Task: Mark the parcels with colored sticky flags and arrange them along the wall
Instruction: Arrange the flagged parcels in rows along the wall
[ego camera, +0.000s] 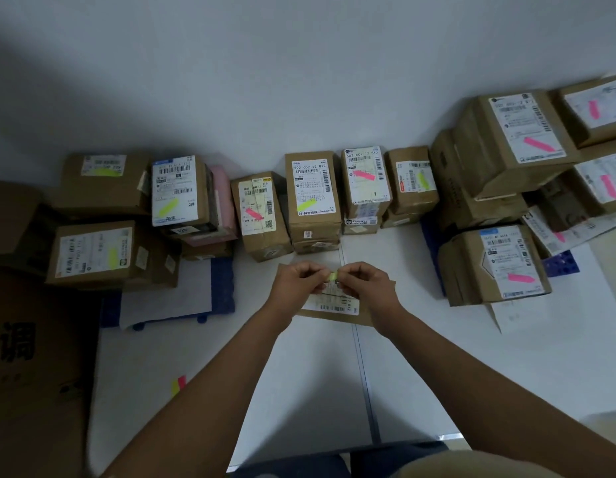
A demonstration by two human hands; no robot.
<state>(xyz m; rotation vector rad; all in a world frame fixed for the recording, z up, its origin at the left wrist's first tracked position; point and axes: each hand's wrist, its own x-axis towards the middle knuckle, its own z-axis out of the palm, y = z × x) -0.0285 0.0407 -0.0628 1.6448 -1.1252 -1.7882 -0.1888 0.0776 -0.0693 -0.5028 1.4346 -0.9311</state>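
White floor, white wall point(299, 81) across the upper frame. Parcels line the wall base, some stacked: roughly fourteen cardboard boxes in view, exact count uncertain where stacks overlap.

Flags already on labels: five yellow-green, at left and centre; seven pink, one at centre-left, one at centre, five in the right-hand cluster.

One flat parcel point(334, 307) lies on the floor at frame centre, apart from the wall row, label up, long axis left-right.

Left hand point(296, 284) and right hand point(367, 286) meet just above it. Fingers of both pinch one yellow-green flag point(332, 278) between them; only a short piece shows, long axis roughly left-right.

Small pad of flags point(178, 385), yellow and pink, sits on the floor at lower left beside a large dark carton point(34, 357).
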